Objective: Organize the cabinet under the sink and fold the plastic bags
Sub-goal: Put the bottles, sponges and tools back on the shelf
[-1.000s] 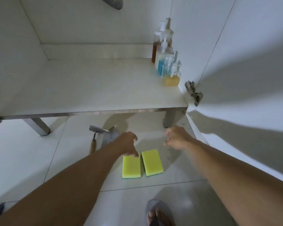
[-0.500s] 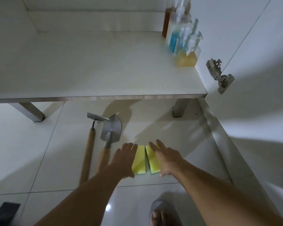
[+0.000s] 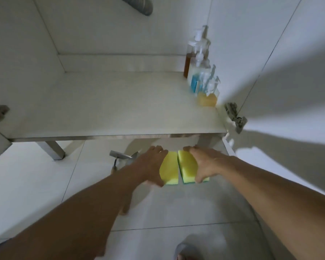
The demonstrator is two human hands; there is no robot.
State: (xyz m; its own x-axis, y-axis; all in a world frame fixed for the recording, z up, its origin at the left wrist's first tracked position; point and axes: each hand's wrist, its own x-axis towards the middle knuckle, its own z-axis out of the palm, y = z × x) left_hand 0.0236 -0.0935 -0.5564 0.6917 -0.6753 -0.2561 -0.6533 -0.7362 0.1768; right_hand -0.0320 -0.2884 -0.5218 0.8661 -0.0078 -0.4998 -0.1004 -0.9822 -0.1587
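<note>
Yellow foam shows between two hands. The left hand (image 3: 150, 166) curls over the left sponge (image 3: 170, 170), fingers over its far end and thumb at the near corner, gripping it; the right hand (image 3: 204, 164) grips the right sponge (image 3: 186, 166) the same way. Each sponge has a green scouring layer underneath and sits just in front of the cabinet shelf (image 3: 109, 109), below its front edge, the pair side by side with a narrow gap between them. Whether they rest on the floor tiles or are slightly raised I cannot tell. Taking one in each hand looks like a way to carry both onto the shelf at once.

Left of the sponges, partly behind the left forearm, lie a metal scraper (image 3: 118, 155) and a trowel blade (image 3: 134, 156), apparently waiting their turn. At the shelf's right rear corner stand the pump bottles (image 3: 201, 72), packed tight against the side wall, leaving most of the board free. A door hinge (image 3: 235, 117) sits just right of the shelf's front corner. No plastic bags are visible.
</note>
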